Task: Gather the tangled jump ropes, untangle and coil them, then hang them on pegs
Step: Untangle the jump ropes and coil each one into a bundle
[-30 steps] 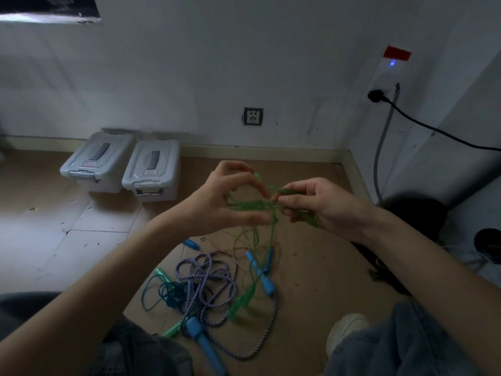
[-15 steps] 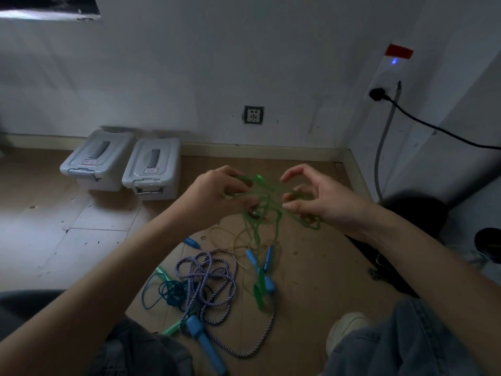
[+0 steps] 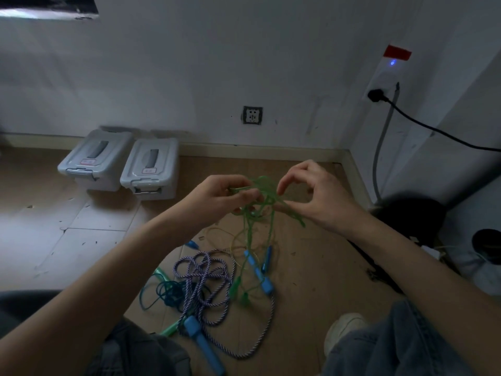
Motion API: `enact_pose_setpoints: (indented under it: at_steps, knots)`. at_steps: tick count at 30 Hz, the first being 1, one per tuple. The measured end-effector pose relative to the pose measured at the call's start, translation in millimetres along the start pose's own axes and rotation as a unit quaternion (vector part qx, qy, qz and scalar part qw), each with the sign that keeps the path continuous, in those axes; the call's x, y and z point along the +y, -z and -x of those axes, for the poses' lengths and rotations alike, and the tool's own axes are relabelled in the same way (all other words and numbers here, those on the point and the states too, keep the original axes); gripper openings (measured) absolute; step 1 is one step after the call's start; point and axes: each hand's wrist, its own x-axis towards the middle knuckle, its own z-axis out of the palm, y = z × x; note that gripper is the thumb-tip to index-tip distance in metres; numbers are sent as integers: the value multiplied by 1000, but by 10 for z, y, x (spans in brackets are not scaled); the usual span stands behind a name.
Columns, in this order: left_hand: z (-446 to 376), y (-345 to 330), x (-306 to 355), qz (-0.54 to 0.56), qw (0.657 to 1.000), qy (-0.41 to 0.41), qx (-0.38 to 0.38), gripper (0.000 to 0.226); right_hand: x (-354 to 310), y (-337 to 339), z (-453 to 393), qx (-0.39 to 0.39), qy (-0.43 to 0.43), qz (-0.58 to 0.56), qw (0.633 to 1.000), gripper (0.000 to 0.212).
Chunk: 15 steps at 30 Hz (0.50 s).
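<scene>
A thin translucent green plastic jump rope (image 3: pixel 261 202) is bunched in a knot in mid-air between both hands, above the brown floor (image 3: pixel 311 280); its strands trail down to two green handles (image 3: pixel 240 293) low over the pile, and where one loop ends and the next begins inside the knot is hard to make out in the dim light. The left hand (image 3: pixel 225 195) has its fingers curled round the left side of the tangle, thumb pressed over the strands; its fingertips are hidden behind the rope. The right hand (image 3: pixel 317 195) pinches strands on the right side between thumb and lower fingers, its forefinger arched above them, and a green loop hangs off beneath its palm. Both forearms reach in from the bottom corners, cut off by the frame.

Below the hands, on the floor, lies a purple-and-white braided cord jump rope (image 3: pixel 206 278) in loose loops with a blue plastic handle (image 3: pixel 203 341) whose end runs out of view. Beside it to the left sits a dark teal thin rope (image 3: pixel 162 293), and a faint yellow thin rope (image 3: pixel 238 240) with blue handles (image 3: pixel 260 271) lies partly under the green strands, hard to trace.

Two pale grey plastic lidded storage boxes (image 3: pixel 122 164) stand side by side, touching, against the white wall (image 3: pixel 189 63); their lids are latched, so any contents cannot be seen. Denim-clad knees (image 3: pixel 393 346) and a white shoe (image 3: pixel 343 328) edge the bottom
</scene>
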Motion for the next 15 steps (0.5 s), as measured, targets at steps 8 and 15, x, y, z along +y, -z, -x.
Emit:
enact_pose_setpoints:
  at_steps: [8,15]
  knots:
    - [1,-36,20,-18,999,-27,-1,24,-47,8,26,-70,-76,-193,976,17]
    - [-34,-32,39,-113,991,-69,-13,23,-5,32,67,-189,-154,-382,891,8]
